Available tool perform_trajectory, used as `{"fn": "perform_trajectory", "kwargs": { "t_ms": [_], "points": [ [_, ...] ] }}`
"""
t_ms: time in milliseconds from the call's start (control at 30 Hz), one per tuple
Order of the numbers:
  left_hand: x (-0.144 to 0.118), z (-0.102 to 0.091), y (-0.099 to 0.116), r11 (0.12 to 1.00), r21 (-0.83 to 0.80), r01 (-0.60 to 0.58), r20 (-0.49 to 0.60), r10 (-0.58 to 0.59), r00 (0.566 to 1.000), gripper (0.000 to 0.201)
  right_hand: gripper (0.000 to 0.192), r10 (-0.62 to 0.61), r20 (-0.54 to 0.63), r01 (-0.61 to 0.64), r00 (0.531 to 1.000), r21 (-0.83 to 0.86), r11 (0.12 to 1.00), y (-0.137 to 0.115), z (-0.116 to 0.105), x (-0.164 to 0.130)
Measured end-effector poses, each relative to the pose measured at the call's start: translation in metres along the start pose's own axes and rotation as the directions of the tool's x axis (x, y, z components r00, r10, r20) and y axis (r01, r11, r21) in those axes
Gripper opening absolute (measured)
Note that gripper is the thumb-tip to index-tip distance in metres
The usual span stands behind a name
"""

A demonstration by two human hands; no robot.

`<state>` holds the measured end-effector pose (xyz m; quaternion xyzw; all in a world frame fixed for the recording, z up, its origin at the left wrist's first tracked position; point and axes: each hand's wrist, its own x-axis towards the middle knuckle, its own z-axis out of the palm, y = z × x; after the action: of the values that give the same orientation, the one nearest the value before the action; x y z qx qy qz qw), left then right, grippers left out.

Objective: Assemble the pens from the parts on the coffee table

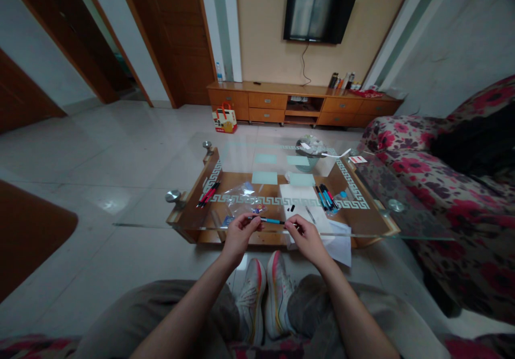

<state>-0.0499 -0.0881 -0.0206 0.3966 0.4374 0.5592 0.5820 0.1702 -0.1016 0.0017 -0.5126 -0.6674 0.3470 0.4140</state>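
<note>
Both hands hold one blue pen level over the near edge of a glass coffee table. My left hand pinches its dark left end. My right hand grips its right end. Under my right hand lie white paper sheets with small black pen parts on them. A clear plastic bag lies just beyond my left hand. A bunch of blue and red pens rests to the right of the paper. A few red and black pens lie at the left.
A flowered sofa runs along the right. A bowl of wrappers stands at the table's far side. Beyond are a wooden TV cabinet, a wall television and a gift bag on the tiled floor. My knees and white shoes show below.
</note>
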Motion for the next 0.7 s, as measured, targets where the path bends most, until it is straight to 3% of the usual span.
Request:
{"fn": "perform_trajectory", "kwargs": {
  "t_ms": [300, 567, 700],
  "points": [
    [-0.001, 0.001, 0.002, 1.000, 0.000, 0.023, 0.024, -0.023, 0.999, 0.037, 0.041, -0.054, 0.016, 0.055, 0.998, -0.042, 0.998, 0.001, -0.001, 0.001],
    [-0.002, 0.001, 0.001, 1.000, 0.009, 0.002, 0.054, -0.002, 0.999, 0.034, 0.051, 0.038, 0.077, -0.041, 0.996, 0.034, 0.999, 0.009, 0.001, 0.001],
    [-0.001, 0.000, 0.001, 1.000, 0.015, -0.020, 0.014, 0.020, 1.000, 0.035, 0.038, 0.030, 0.037, -0.032, 0.999, 0.043, 0.999, 0.009, 0.003, 0.001]
  ]
}}
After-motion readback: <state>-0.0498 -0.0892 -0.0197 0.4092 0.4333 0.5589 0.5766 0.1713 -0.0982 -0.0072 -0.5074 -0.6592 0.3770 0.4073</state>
